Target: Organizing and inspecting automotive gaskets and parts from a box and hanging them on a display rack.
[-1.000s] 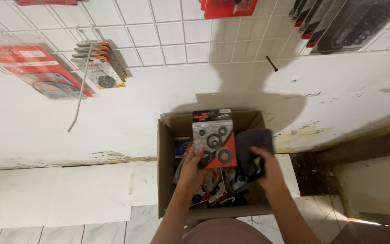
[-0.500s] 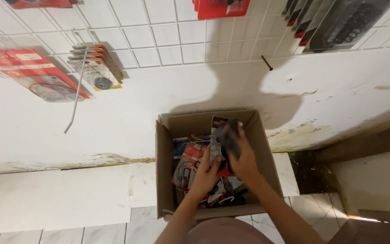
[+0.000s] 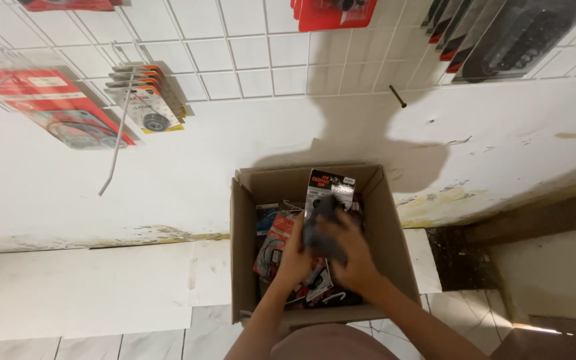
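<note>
A carded packet (image 3: 328, 200) is held upright between both hands inside the cardboard box (image 3: 245, 267): the right hand (image 3: 348, 257) is wrapped over its dark lower half, the left hand (image 3: 295, 257) pressed to its side. It has been raised only partway above the box's rim. More packets (image 3: 271, 243) lie beneath it in the box.
</note>
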